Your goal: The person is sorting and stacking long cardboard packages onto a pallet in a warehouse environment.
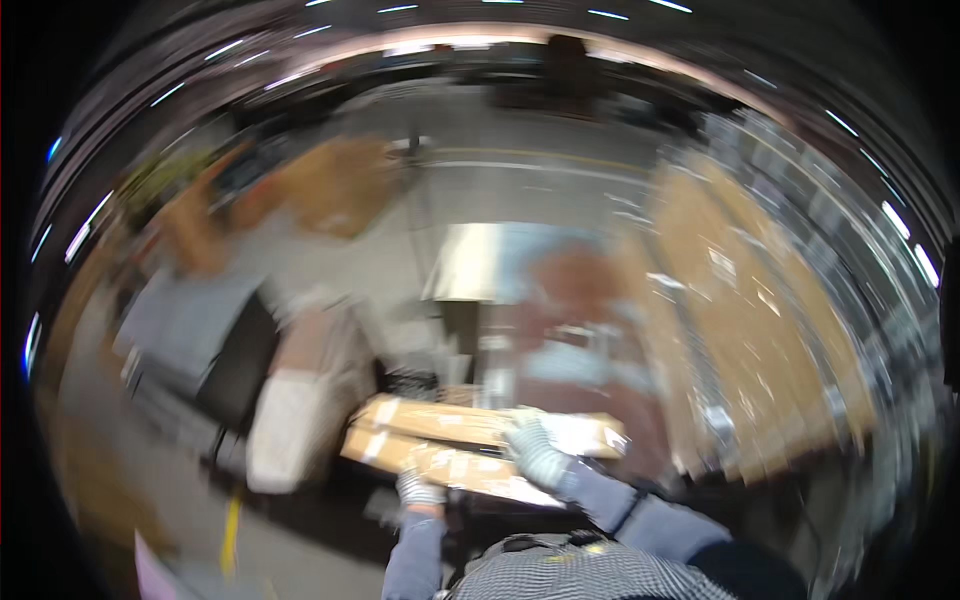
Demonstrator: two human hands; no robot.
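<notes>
Two long, narrow cardboard boxes (440, 421) lie side by side in front of my body, with pale tape near their left ends and a dark gap between them. My left hand (420, 488), in a light knit glove, grips the near long edge left of the middle; its fingertips are partly hidden. Farther right, my right hand (537, 450), also gloved, holds the boxes from above, its fingers over the far one. A white label or sheet (580, 436) shows on the right end. Motion blur softens the whole picture.
At right stands a large stack of strapped brown cardboard (740, 310). Beyond the boxes is a reddish-brown surface (575, 290) with pale patches. On the left are a wrapped, pale bundle (300, 410) and a grey-topped dark case (190, 325); brown cartons (335, 185) stand farther back.
</notes>
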